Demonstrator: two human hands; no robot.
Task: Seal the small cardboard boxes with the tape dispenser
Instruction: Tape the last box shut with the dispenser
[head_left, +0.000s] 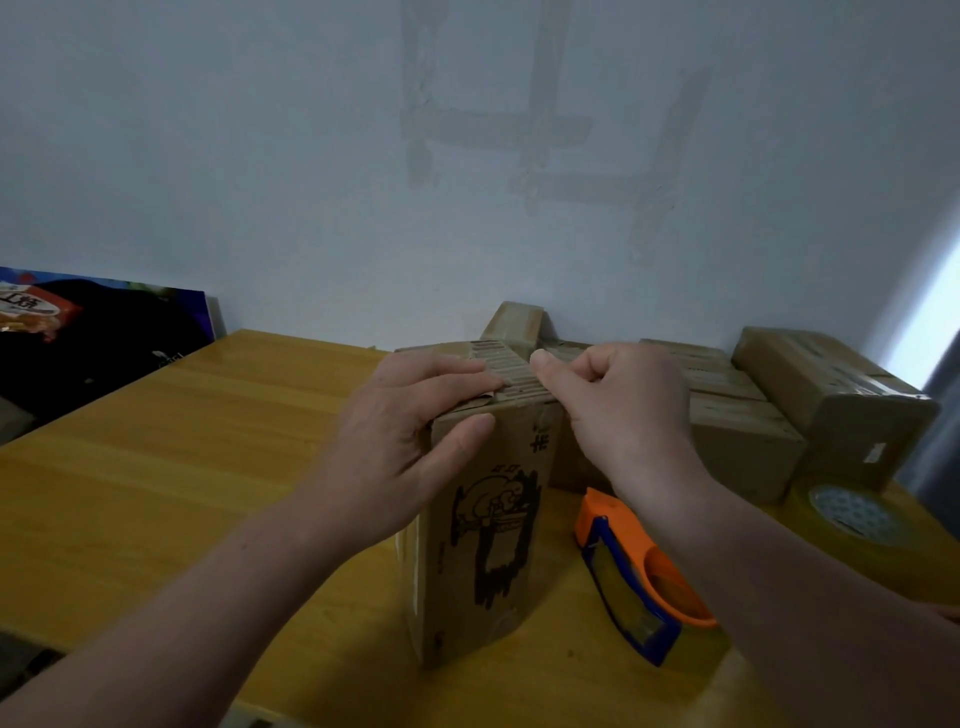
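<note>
Two hands atop the box (488, 519): left hand (405, 431) flat-fingered, right hand (623, 405) curled on flap (511, 371).

On the upright brown cardboard box (457, 597), beside a black printed cartoon, stands one black Chinese character, too blurred to read. The dark glossy packet (104, 338) at far left bears an orange-red label with large white Chinese characters, cut off by the frame edge and unclear.

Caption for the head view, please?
Left hand and right hand hold top flaps of a brown cardboard box; orange tape dispenser lies beside.
</note>
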